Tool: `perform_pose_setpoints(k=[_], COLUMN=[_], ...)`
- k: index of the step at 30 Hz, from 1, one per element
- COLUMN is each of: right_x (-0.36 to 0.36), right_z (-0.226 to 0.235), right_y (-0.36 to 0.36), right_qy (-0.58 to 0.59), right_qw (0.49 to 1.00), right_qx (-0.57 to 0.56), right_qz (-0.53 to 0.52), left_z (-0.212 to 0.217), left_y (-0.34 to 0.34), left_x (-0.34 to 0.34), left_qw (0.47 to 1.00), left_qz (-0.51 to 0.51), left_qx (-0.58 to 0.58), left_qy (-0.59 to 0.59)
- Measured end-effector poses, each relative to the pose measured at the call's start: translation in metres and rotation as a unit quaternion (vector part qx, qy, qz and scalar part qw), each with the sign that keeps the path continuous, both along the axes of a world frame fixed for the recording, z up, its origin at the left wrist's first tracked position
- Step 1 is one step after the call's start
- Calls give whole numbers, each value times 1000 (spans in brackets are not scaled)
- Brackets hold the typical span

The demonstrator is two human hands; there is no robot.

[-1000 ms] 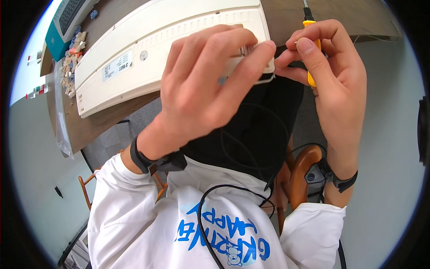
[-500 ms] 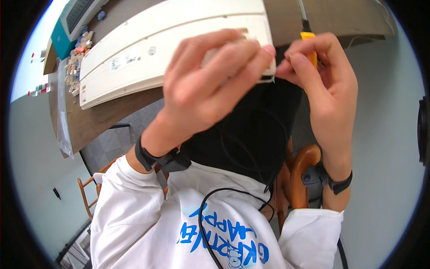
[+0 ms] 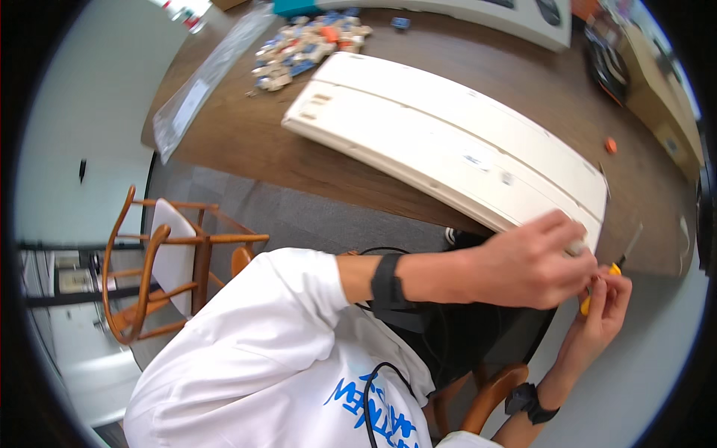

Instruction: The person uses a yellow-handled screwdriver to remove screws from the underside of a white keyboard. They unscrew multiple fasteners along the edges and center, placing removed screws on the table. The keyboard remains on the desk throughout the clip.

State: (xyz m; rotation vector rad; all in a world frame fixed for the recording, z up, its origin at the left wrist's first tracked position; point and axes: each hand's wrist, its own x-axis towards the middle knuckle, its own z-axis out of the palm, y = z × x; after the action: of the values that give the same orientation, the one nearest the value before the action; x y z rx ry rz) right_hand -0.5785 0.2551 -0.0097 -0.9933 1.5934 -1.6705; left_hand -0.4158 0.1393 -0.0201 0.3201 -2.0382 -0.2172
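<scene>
A white keyboard [image 3: 418, 138] lies underside up on the wooden table, its right end reaching the near edge. At that end my left hand [image 3: 534, 261] is closed, fingers bent together. A small pale piece [image 3: 575, 247] shows by its fingers; whether it belongs to the keyboard I cannot tell. Just beyond the keyboard's corner, my right hand [image 3: 601, 310] is closed round the yellow handle of a screwdriver [image 3: 617, 267]. The screwdriver's thin shaft points up and away from me. My two hands' fingertips almost meet, and what lies between them is hidden.
Loose keycaps [image 3: 299, 52] are heaped past the keyboard's far left end, beside a clear plastic bag [image 3: 198, 97]. Along the back stands a white box [image 3: 448, 11]. An orange piece [image 3: 611, 145] and a cardboard box [image 3: 661, 104] are at the right. A wooden chair [image 3: 160, 254] stands left.
My view has swung, showing more of the table and the chair. Both hands now appear lower and further right, still at the keyboard's end. The screwdriver stays in my right hand.
</scene>
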Motion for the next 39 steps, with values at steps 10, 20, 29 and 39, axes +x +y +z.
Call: perform_pose_setpoints(k=[10, 20, 29, 39], right_x=[-15, -3, 9, 13], right_z=[14, 14, 12, 18], right_y=[26, 24, 14, -8], right_qy=[66, 106, 83, 65], right_qw=[996, 991, 993, 997], right_qx=[45, 77, 77, 40], right_qz=[-45, -4, -20, 2], left_z=[17, 11, 4, 7], left_y=[26, 49, 41, 18], left_x=[-19, -10, 1, 0], left_qw=[996, 992, 993, 991], left_qz=[71, 105, 95, 115], left_qx=[7, 71, 65, 39], left_qy=[52, -11, -37, -64])
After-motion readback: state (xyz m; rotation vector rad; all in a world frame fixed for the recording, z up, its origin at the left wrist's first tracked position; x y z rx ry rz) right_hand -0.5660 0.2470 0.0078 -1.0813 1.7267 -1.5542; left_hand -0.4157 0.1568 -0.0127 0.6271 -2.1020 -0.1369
